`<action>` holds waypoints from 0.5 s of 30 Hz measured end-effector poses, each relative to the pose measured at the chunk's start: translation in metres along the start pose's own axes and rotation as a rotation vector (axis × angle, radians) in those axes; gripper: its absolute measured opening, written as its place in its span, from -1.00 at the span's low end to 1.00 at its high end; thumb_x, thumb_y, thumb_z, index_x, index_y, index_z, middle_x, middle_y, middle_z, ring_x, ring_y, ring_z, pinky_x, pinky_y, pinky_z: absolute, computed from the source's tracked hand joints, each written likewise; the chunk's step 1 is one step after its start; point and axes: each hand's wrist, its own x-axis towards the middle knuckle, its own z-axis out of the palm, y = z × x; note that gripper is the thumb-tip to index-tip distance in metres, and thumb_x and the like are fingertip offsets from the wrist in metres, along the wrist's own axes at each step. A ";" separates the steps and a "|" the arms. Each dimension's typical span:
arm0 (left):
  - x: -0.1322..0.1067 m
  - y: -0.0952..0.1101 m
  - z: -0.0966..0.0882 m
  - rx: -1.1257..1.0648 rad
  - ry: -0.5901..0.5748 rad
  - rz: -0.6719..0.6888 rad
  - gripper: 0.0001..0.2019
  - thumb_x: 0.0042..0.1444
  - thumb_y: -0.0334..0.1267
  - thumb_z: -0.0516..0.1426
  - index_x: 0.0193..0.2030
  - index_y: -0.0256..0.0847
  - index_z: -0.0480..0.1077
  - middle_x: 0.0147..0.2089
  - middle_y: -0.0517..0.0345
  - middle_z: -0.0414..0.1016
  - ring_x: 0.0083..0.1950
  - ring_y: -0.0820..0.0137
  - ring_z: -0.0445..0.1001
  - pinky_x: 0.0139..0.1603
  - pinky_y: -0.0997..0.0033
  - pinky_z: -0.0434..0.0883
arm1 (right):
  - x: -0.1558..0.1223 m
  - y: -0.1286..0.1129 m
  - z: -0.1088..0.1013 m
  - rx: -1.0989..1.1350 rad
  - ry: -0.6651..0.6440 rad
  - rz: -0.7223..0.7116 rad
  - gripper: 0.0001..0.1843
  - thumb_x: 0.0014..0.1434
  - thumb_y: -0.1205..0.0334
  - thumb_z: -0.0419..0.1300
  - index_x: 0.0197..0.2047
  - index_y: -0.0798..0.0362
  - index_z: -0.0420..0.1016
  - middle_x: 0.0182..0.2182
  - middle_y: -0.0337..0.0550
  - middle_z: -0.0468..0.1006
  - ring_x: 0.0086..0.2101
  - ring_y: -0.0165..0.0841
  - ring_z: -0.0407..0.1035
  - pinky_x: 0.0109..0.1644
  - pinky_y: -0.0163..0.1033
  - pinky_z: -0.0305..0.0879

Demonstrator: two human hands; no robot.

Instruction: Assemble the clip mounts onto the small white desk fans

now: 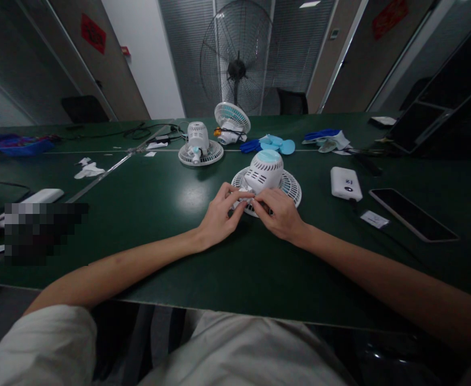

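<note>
A small white fan [266,170] lies face down on its round grille [292,187], its motor housing with a light-blue cap pointing up. At the near side of the housing, my left hand [222,215] is closed, thumb and forefinger stretched toward a small crumpled-looking white piece [247,191]. My right hand [280,215] meets it from the right, its fingertips pinched together at the same spot. Both hands touch the fan's near edge. What sits between the fingertips is too small and covered to name.
Behind stand a second face-down fan [197,140] and a tilted fan [232,122]. Light-blue fan blades [278,143] lie beyond my fan. On the right are a white power bank [345,183], a phone [414,214] and gloves [329,139]. A cable channel [110,170] crosses the left.
</note>
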 end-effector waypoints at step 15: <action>-0.001 -0.004 0.002 0.003 0.020 0.001 -0.75 0.47 -0.26 0.09 0.21 -0.06 0.46 0.06 0.04 0.38 0.11 0.27 0.44 0.15 0.17 0.48 | -0.001 0.003 -0.004 0.056 -0.015 -0.043 -0.80 0.33 0.39 0.17 -0.01 -0.04 0.42 -0.20 -0.11 0.56 -0.26 -0.21 0.44 -0.13 -0.05 0.37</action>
